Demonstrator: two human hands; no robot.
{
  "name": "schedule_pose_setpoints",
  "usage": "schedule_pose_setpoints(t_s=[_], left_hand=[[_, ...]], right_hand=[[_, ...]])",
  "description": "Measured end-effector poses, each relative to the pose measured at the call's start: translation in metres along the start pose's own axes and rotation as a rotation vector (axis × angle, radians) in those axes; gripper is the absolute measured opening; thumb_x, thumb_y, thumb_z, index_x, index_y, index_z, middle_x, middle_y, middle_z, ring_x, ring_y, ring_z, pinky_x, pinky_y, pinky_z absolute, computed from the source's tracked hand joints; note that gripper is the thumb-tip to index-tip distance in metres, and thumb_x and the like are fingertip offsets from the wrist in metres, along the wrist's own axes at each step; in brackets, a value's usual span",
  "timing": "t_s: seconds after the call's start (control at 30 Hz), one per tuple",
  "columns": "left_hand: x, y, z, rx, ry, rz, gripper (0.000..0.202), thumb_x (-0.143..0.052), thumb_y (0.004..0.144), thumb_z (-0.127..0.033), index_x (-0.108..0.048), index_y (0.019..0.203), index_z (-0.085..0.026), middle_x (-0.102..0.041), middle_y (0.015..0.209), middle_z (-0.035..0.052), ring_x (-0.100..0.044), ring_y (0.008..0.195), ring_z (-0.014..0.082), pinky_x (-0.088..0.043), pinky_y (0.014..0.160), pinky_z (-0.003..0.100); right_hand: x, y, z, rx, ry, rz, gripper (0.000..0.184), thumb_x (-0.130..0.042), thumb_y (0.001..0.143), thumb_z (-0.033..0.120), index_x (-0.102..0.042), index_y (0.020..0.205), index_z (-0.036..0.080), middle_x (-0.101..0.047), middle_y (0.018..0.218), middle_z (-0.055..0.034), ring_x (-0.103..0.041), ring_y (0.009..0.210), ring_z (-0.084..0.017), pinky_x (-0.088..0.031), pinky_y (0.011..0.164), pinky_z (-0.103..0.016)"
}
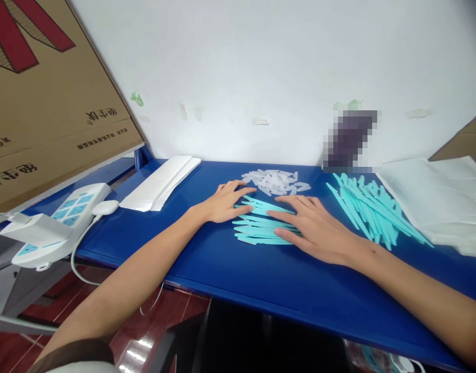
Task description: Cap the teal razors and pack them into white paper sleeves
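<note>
Several slim turquoise eyebrow razors lie side by side in a loose row on the blue table. My left hand rests at their left ends, fingers spread. Over their right ends lies my right hand, its fingers also apart and touching the razors. Neither hand grips anything. Just beyond my fingertips is a small heap of translucent white caps. A larger, jumbled pile of turquoise razors sits to the right of my right hand.
White folded sheets lie at the table's back left, beside a power strip with plugs and a cable. White packing sheets cover the right side. A large cardboard box stands at left; a wall closes the back.
</note>
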State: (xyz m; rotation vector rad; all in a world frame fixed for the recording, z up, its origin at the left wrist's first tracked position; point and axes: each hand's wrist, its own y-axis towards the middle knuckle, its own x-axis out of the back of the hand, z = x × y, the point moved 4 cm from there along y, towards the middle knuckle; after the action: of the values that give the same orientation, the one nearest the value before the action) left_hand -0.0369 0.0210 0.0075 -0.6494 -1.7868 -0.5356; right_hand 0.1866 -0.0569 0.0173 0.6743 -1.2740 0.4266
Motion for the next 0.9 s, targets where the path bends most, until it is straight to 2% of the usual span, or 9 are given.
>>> schedule_pose_setpoints(t_s=[0.17, 0.4, 0.57, 0.63, 0.8, 0.9], left_hand=[[0.005, -0.002, -0.004, -0.012, -0.038, 0.018, 0.065, -0.039, 0.098, -0.067, -0.038, 0.154, -0.034, -0.034, 0.159, 0.0143, -0.03, 0.146, 0.04, -0.023, 0.114, 0.065], [0.008, -0.002, -0.007, -0.022, -0.048, 0.085, 0.086, -0.058, 0.084, -0.075, -0.033, 0.156, -0.036, -0.028, 0.163, 0.014, -0.022, 0.149, 0.0451, -0.019, 0.115, 0.068], [0.006, -0.001, -0.006, 0.003, -0.033, 0.054, 0.079, -0.047, 0.09, -0.075, -0.035, 0.156, -0.034, -0.032, 0.161, 0.0151, -0.026, 0.148, 0.0431, -0.02, 0.115, 0.068], [0.006, -0.001, -0.006, 0.0, -0.039, 0.055, 0.079, -0.048, 0.089, -0.075, -0.035, 0.156, -0.035, -0.031, 0.161, 0.0148, -0.026, 0.148, 0.0433, -0.02, 0.115, 0.068], [0.008, -0.004, -0.01, -0.006, -0.088, 0.106, 0.099, -0.064, 0.077, -0.078, -0.028, 0.158, -0.036, -0.021, 0.167, 0.0135, -0.017, 0.152, 0.0461, -0.016, 0.117, 0.07], [0.008, -0.004, -0.013, -0.006, -0.086, 0.152, 0.104, -0.067, 0.074, -0.078, -0.024, 0.16, -0.036, -0.013, 0.169, 0.0124, -0.012, 0.154, 0.0451, -0.009, 0.119, 0.069]], right_hand=[[0.003, -0.002, 0.007, 0.064, 0.057, 0.023, 0.052, -0.035, 0.103, 0.057, -0.06, 0.142, 0.033, -0.05, 0.153, -0.0122, -0.044, 0.138, -0.037, -0.039, 0.105, -0.061], [0.003, -0.002, 0.011, 0.072, 0.087, 0.107, 0.054, -0.035, 0.102, 0.059, -0.063, 0.139, 0.032, -0.048, 0.153, -0.0125, -0.042, 0.14, -0.036, -0.037, 0.106, -0.061], [0.003, -0.002, 0.007, 0.01, 0.077, 0.097, 0.056, -0.031, 0.103, 0.059, -0.061, 0.141, 0.03, -0.046, 0.155, -0.0134, -0.039, 0.143, -0.037, -0.033, 0.109, -0.063], [0.003, -0.003, 0.008, 0.025, 0.094, 0.098, 0.055, -0.034, 0.103, 0.058, -0.06, 0.143, 0.032, -0.045, 0.156, -0.0125, -0.039, 0.142, -0.036, -0.034, 0.109, -0.063], [0.006, -0.005, 0.016, 0.13, 0.153, 0.147, 0.048, -0.039, 0.102, 0.057, -0.062, 0.14, 0.037, -0.048, 0.153, -0.0103, -0.041, 0.14, -0.036, -0.038, 0.105, -0.061], [0.006, -0.005, 0.019, 0.149, 0.16, 0.149, 0.048, -0.041, 0.102, 0.056, -0.061, 0.14, 0.038, -0.05, 0.151, -0.0111, -0.042, 0.139, -0.037, -0.039, 0.103, -0.06]])
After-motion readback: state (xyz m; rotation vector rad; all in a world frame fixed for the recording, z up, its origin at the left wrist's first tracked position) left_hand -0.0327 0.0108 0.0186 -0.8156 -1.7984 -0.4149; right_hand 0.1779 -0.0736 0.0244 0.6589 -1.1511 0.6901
